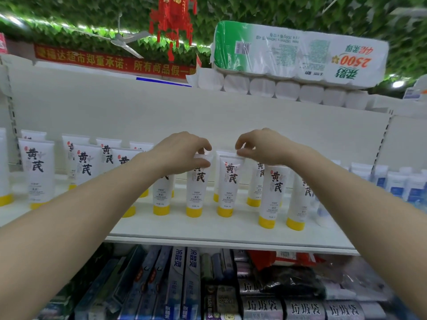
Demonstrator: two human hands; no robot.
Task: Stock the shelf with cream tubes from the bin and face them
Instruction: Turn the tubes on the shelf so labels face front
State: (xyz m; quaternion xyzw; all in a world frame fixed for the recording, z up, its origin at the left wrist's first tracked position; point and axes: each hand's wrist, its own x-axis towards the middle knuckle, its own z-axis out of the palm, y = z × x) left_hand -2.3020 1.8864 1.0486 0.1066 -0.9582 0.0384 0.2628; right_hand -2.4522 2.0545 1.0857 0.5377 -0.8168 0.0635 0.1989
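Observation:
Several white cream tubes with yellow caps stand cap-down in rows on the white shelf (226,229). My left hand (182,151) pinches the flat top of one tube (196,192) in the front row. My right hand (261,145) pinches the top of the neighbouring tube (227,188) just to its right. Both tubes stand upright with their black lettering facing me. More of the same tubes stand to the left (38,172) and to the right (272,195). No bin shows in this view.
Blue-and-white tubes (397,183) fill the shelf's right end. A toilet-paper pack (298,51) lies on the top of the unit. Boxed toothpaste (182,282) and grey packets (302,308) crowd the lower shelf. The front strip of the white shelf is bare.

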